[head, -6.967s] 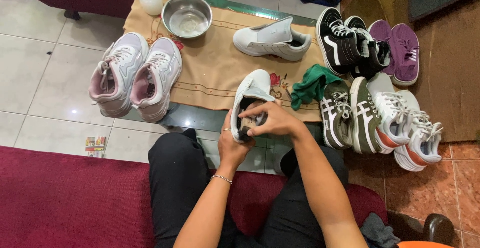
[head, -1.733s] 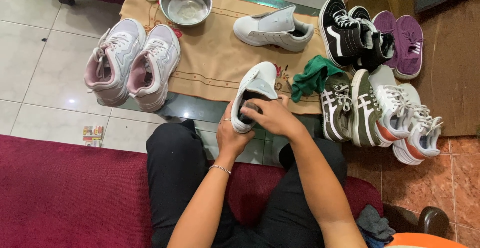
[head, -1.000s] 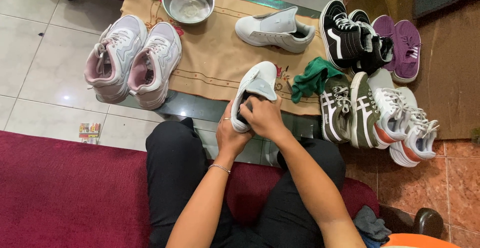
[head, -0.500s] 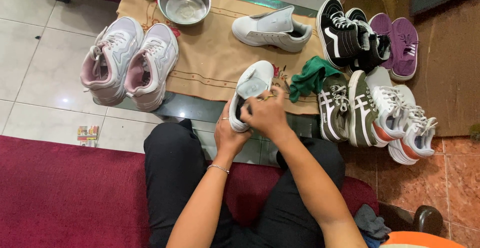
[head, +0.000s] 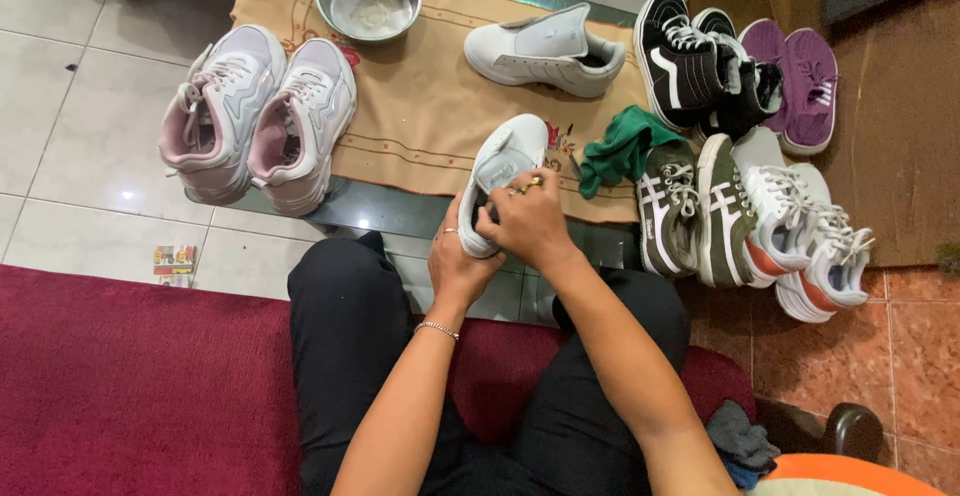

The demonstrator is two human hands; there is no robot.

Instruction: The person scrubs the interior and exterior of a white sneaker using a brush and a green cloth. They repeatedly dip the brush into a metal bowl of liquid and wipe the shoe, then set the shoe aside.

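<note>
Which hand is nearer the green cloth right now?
The right hand. It rests on top of the white shoe, just left of the green cloth in the picture. The left hand grips the shoe's heel end from below, farther from the cloth.

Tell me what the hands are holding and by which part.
Both hold one white sneaker: the left hand grips its heel end from below, the right hand covers the opening, fingers at its edge.
</note>
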